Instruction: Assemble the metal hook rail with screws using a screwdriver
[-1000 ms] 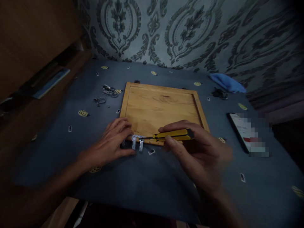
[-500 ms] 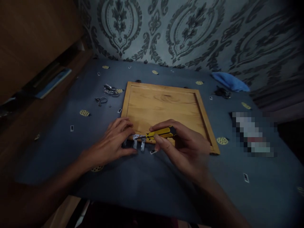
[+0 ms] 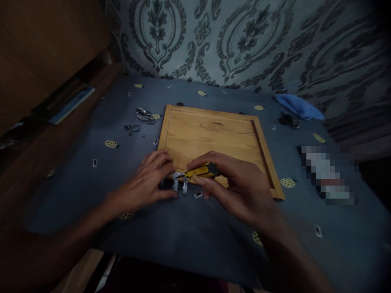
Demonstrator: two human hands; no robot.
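One silvery, two-pronged metal fitting (image 3: 185, 187) sits at the near edge of a honey-coloured rectangular wooden panel (image 3: 210, 136), toward its left corner, prongs pointing your way. Your right hand (image 3: 241, 185) grips a slim screwdriver with a yellow-and-black handle (image 3: 200, 171), held low and slanted, apparently so its dark shaft meets the metal from the side; whether the tip sits in a screw is too small to tell. Your left hand (image 3: 143, 179) arches at the panel's near-left corner, fingers bent and thumb parted from them, just beside the fitting, probably to steady it; whether they pinch anything, you cannot tell from this view. The panel lies flat, raised rim upward like a shallow tray, on a dark blue patterned table cover (image 3: 183, 240) that likely cushions it. Left of it lie a cluster of grey metal parts (image 3: 144, 116) and a smaller looped metal piece (image 3: 132, 129). To your right rests a flat, pixel-masked rectangular object (image 3: 328, 175); behind it, a crumpled bright blue cloth (image 3: 299, 106). At far left, a brown wooden cabinet (image 3: 55, 44) holds a flat blue-topped item (image 3: 75, 105) in its open slot.
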